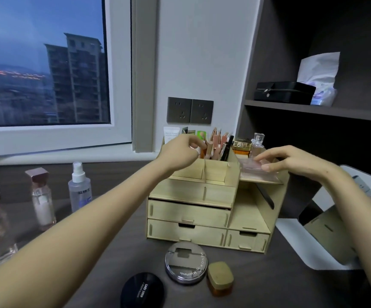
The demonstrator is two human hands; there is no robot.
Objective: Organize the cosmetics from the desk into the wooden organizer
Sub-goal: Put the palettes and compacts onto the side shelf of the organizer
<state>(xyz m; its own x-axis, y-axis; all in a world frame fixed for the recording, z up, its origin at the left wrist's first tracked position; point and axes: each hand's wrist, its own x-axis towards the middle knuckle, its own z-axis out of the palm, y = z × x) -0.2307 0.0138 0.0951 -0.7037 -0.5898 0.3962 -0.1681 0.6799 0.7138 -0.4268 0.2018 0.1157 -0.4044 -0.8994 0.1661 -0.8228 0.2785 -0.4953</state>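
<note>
Closest on the dark tabletop (269, 283) lie a round black compact (143, 291), a round grey compact (186, 262) with a see-through lid, and a small amber jar (220, 278) with a gold lid. Behind them stands the wooden organizer (206, 210), pale and flat-sided, with shut drawers low down. Its top cups hold pink and black sticks (217, 145) standing up. The left hand (180, 152) reaches over those cups, fingers curled together; I cannot tell what it holds. The right hand (291, 162) pinches a clear pink case (255, 168) on the organizer's right shelf. Three bottles (80, 187) stand far left. A perfume bottle (257, 144) stands at the back.
</note>
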